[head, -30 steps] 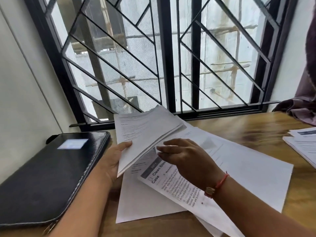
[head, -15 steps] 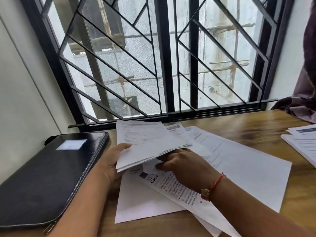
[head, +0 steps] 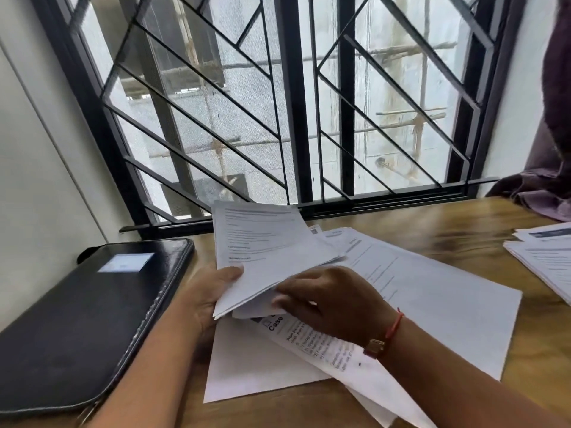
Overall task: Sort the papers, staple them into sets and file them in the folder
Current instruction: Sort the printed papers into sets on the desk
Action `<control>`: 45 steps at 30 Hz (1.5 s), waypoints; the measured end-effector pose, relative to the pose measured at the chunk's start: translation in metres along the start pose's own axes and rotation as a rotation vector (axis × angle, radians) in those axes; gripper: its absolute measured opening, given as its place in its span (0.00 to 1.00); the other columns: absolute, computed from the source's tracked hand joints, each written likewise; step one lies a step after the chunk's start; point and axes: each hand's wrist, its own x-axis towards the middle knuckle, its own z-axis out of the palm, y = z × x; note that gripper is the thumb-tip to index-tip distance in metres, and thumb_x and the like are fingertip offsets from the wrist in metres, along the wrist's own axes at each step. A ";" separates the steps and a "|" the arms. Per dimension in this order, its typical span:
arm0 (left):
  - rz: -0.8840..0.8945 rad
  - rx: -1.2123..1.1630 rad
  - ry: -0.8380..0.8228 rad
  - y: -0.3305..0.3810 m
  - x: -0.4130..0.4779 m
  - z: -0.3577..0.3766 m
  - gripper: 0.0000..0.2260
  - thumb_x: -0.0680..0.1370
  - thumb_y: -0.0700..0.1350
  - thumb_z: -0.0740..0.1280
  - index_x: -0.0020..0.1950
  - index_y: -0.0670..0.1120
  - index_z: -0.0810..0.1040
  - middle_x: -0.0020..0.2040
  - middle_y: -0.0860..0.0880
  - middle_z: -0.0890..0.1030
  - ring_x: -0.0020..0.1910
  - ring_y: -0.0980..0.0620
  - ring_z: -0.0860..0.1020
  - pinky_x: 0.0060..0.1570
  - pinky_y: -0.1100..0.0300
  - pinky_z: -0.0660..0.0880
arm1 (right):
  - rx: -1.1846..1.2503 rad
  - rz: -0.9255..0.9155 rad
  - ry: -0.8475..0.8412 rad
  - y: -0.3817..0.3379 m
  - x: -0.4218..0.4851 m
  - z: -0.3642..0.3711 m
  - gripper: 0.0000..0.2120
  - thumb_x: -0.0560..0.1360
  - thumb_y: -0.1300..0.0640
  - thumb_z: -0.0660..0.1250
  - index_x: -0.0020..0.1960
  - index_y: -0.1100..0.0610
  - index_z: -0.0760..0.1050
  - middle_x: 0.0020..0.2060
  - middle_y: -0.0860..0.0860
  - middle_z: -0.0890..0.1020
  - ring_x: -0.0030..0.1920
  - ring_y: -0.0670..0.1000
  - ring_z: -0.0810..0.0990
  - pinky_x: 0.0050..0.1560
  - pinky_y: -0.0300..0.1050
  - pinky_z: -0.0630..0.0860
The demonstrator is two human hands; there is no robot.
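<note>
My left hand (head: 213, 288) grips a bundle of printed sheets (head: 262, 251), thumb on top, lifted off the wooden table (head: 432, 223). My right hand (head: 333, 301) reaches under that bundle's lower edge, its fingertips on the sheets beneath. Loose papers (head: 432, 310) lie spread over the table below both hands, one headed "Case" (head: 312, 338). A closed black zip folder (head: 83, 319) lies flat to the left, apart from the papers.
A second stack of printed papers (head: 550, 257) sits at the table's right edge. A barred window (head: 290, 103) runs along the back, a white wall (head: 37, 149) closes the left side, and dark purple cloth (head: 547, 186) hangs at the right.
The bundle in my left hand has tipped down flatter toward the table. My right hand has slid left beneath it, fingertips now under its lower edge.
</note>
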 end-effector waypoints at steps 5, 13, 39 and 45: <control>0.135 -0.071 -0.009 0.003 -0.001 0.001 0.14 0.80 0.31 0.63 0.63 0.42 0.77 0.54 0.40 0.85 0.47 0.41 0.85 0.38 0.52 0.83 | -0.084 0.307 0.425 0.014 -0.002 -0.009 0.17 0.82 0.44 0.59 0.48 0.54 0.81 0.42 0.48 0.83 0.39 0.49 0.81 0.37 0.51 0.79; 0.169 -0.148 -0.062 0.004 -0.005 0.004 0.17 0.77 0.34 0.66 0.67 0.41 0.75 0.56 0.37 0.84 0.47 0.40 0.85 0.40 0.48 0.83 | 0.427 1.172 -0.006 0.057 -0.009 -0.004 0.38 0.76 0.36 0.63 0.75 0.60 0.61 0.69 0.58 0.73 0.65 0.58 0.75 0.62 0.54 0.74; 0.354 -0.178 -0.187 0.006 -0.010 0.013 0.18 0.80 0.37 0.65 0.70 0.43 0.74 0.63 0.40 0.81 0.57 0.41 0.82 0.51 0.47 0.81 | 0.591 0.727 0.317 0.051 -0.005 -0.006 0.12 0.80 0.57 0.65 0.63 0.55 0.72 0.54 0.49 0.83 0.50 0.50 0.85 0.48 0.53 0.84; 0.309 -0.032 -0.181 0.000 -0.014 0.014 0.17 0.78 0.40 0.68 0.67 0.43 0.76 0.59 0.41 0.83 0.56 0.41 0.82 0.51 0.49 0.82 | 0.391 0.748 0.162 0.060 -0.010 0.000 0.11 0.81 0.53 0.62 0.63 0.53 0.71 0.54 0.48 0.81 0.52 0.50 0.81 0.50 0.50 0.82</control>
